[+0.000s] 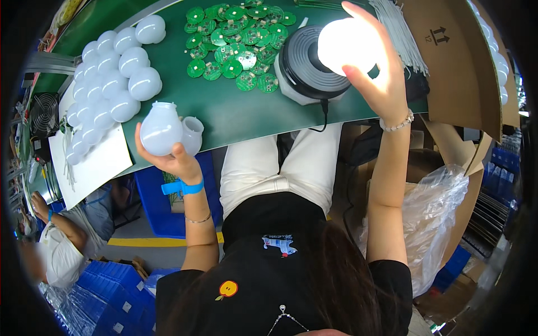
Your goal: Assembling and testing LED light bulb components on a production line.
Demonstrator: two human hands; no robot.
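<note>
My right hand (388, 84) is wrapped round a brightly glowing white bulb (348, 47), just over the right side of a round, ringed black-and-grey device (314, 64) on a pale base. Glare hides the bulb's details, and I cannot tell whether it touches the device. In my left hand (178, 163) is an unlit white bulb cover (161, 131), its open neck pointing up. Against it leans a second white bulb cover (192, 137) with its round opening showing; whether my fingers hold that one too is unclear.
Several green circuit discs (230, 42) lie beyond the device. White bulb covers (115, 84) stand in rows at the left. Thin white wires (395, 33) and a cardboard box (457, 61) are at the right. A blue bin (162, 210) sits below the table; another person (67, 246) is far left.
</note>
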